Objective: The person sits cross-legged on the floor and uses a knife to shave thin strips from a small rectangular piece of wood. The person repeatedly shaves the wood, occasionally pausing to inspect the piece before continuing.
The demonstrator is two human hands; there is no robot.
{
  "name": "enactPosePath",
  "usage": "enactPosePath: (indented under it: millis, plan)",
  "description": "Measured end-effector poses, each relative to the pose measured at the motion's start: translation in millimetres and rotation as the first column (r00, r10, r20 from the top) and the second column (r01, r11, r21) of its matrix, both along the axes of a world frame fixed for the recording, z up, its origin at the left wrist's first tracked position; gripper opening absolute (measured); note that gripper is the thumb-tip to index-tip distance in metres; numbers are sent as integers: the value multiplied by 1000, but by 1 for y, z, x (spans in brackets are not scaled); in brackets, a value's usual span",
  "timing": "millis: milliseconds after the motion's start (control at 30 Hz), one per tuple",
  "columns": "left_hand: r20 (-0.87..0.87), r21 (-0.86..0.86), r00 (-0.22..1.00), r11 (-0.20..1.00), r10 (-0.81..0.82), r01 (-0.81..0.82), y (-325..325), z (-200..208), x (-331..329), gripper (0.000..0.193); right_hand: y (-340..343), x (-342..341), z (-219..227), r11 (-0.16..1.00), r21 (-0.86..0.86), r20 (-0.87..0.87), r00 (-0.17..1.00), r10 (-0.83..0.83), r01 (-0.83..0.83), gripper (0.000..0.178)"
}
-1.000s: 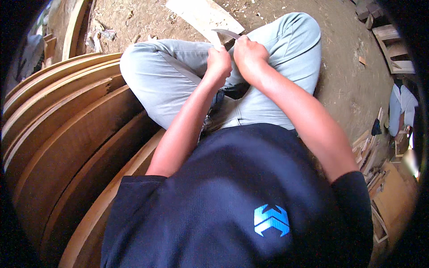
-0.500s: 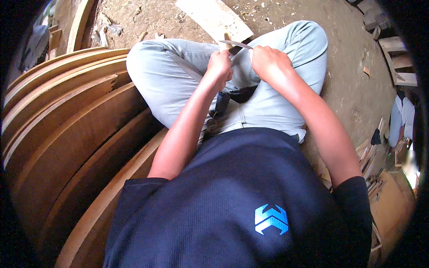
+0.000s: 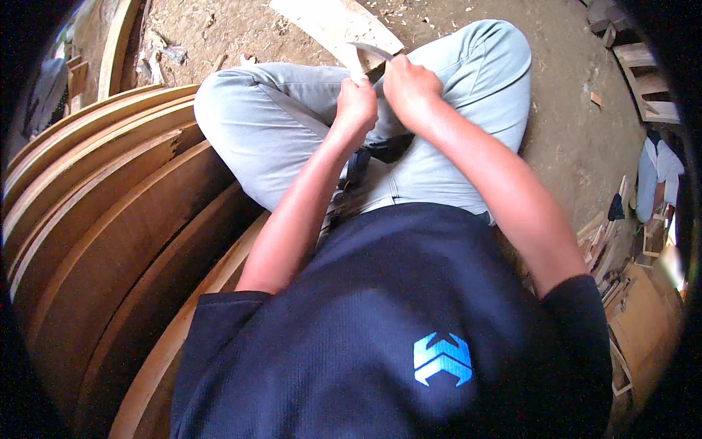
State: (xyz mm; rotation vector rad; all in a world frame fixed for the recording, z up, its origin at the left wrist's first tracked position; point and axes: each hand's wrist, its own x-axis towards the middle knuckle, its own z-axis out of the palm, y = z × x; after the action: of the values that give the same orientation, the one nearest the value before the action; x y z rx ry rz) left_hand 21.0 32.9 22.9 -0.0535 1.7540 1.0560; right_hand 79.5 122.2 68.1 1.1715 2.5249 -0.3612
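Observation:
I sit cross-legged, both hands raised over my lap. My left hand (image 3: 357,106) is closed round a slim, pale piece of wood (image 3: 357,72) whose upper end sticks out above the fist. Beside it on the right, my right hand (image 3: 411,84) grips the handle of a knife (image 3: 371,50); the fingers hide most of that handle. Its thin, slightly curved blade points left and lies across the wood's upper end. Just beyond the hands, a flat, light wooden board (image 3: 340,28) rests on the ground.
Several curved wooden boards (image 3: 117,190) stand in a row close on my left. Wood shavings (image 3: 395,11) and scraps are strewn over the dirt floor (image 3: 563,95). To the right are a wooden frame (image 3: 647,80), a cloth (image 3: 654,179) and a pile of wood pieces (image 3: 603,241).
My right hand has moved left with the knife, closer to my left hand. The blade has shifted left over the wood. The whole view has shifted slightly.

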Motion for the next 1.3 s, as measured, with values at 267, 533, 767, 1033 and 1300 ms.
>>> enactPosePath:
  millis: [267,533,767,1033,1300]
  plan:
    - [277,98,955,986,102,-134,-11,20,-17,27,34,21,-1,970,-235,27,998,65,-57,44]
    - [257,111,964,988,72,-103,-14,17,-18,24,19,38,20,970,-222,14,995,103,-98,44]
    - [228,104,971,990,67,-93,-8,18,-17,23,16,22,43,969,-206,121,980,161,-133,30]
    - [166,71,985,995,55,-68,-8,17,-13,26,13,26,33,975,-178,84,985,152,-135,34]
    - [126,34,992,999,13,-17,-7,13,-13,33,-10,20,25,993,-113,155,988,-9,27,22]
